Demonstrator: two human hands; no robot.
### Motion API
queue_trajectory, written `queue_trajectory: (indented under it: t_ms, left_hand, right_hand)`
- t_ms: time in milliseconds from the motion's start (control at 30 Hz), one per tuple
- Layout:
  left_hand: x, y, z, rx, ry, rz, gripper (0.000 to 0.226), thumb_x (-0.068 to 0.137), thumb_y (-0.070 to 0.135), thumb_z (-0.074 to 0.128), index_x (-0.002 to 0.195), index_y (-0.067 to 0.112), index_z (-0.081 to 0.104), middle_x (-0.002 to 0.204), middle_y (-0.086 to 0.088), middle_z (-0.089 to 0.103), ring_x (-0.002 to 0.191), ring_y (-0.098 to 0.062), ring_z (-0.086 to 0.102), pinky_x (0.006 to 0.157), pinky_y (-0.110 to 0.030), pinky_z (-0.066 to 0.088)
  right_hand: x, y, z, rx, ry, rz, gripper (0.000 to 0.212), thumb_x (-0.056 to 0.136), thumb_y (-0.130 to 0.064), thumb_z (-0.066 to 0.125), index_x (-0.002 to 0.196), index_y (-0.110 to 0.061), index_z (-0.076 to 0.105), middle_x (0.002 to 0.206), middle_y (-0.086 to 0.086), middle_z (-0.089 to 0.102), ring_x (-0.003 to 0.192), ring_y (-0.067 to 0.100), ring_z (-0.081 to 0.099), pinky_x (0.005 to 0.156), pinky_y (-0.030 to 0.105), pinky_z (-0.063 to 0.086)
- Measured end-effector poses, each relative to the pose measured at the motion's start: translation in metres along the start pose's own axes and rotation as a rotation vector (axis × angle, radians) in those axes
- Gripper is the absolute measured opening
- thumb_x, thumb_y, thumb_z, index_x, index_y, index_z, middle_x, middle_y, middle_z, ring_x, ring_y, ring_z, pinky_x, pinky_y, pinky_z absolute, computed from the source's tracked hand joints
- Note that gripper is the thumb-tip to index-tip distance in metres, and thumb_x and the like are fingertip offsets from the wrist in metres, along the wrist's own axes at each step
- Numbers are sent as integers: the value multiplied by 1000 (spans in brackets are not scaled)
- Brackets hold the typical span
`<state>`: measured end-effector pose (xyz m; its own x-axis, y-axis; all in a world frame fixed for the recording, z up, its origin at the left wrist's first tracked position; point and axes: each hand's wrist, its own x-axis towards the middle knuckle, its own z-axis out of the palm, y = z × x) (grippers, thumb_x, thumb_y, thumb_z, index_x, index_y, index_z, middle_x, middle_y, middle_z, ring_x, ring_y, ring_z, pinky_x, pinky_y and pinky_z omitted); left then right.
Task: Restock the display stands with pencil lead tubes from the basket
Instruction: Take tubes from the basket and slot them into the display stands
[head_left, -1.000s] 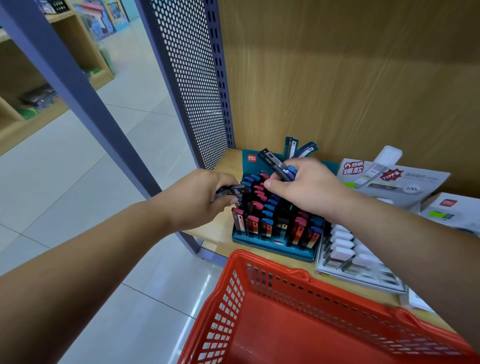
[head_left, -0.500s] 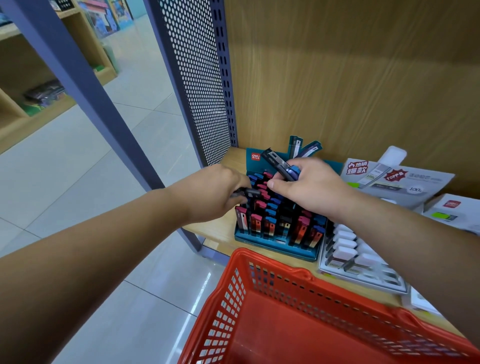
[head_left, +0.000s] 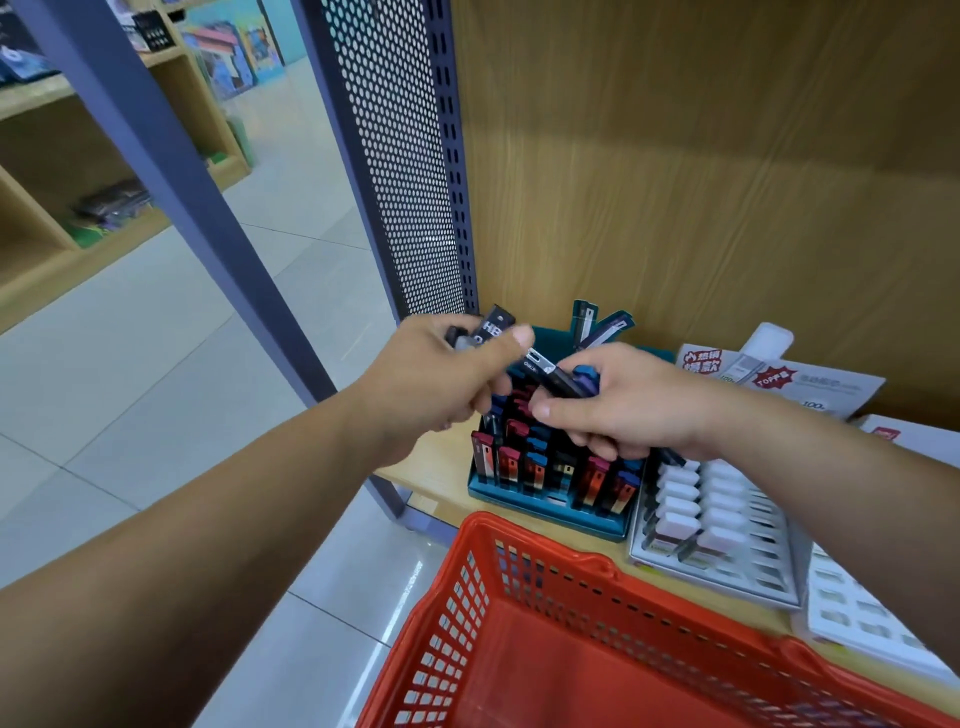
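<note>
A teal display stand (head_left: 545, 512) on the wooden shelf holds several rows of pencil lead tubes with red, blue and black caps. My left hand (head_left: 436, 387) is raised above the stand's back left corner and grips a black lead tube (head_left: 493, 328) marked HB. My right hand (head_left: 628, 402) hovers over the middle of the stand and holds a bunch of dark lead tubes (head_left: 563, 376), their ends sticking out to the left. A red plastic basket (head_left: 519, 571) stands just below the shelf edge; only its bare floor shows.
A white display stand (head_left: 722, 525) with white-capped tubes sits right of the teal one, with printed header cards (head_left: 779, 382) behind it. A perforated metal panel (head_left: 400, 156) and a purple upright (head_left: 171, 171) bound the shelf on the left. The tiled aisle lies beyond.
My left hand lifted up and back from the stand's left side, and the HB tube it grips now shows above its fingers. My right hand stayed over the stand with its bunch.
</note>
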<state>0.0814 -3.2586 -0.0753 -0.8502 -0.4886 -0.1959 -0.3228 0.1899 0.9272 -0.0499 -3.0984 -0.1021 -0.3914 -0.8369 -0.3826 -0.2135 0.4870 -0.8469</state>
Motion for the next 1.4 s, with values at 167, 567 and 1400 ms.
queue_trajectory:
  t_ms: [167,567,1400]
  left_hand:
    - [-4,8,2,-74,-7,-51,16,99,24,70,89,13,67,59,3,62,43,-8,43,42,-21,31]
    - [-31,32,-35,524,47,321,12,101,30,65,91,24,69,68,7,70,57,1,60,52,-12,43]
    - [-20,-45,42,950,-263,612,18,101,22,66,115,13,72,103,0,71,93,-20,63,82,-34,51]
  right_hand:
    - [-9,-7,-2,125,-26,-3,15,101,-26,66,99,-12,61,79,13,70,63,23,67,39,23,30]
    - [-21,4,-16,164,151,105,27,96,-40,70,86,-20,55,59,-1,38,47,16,31,46,25,22]
    - [-65,37,-44,556,77,148,20,108,-25,49,117,-8,56,90,10,71,50,15,39,37,22,24]
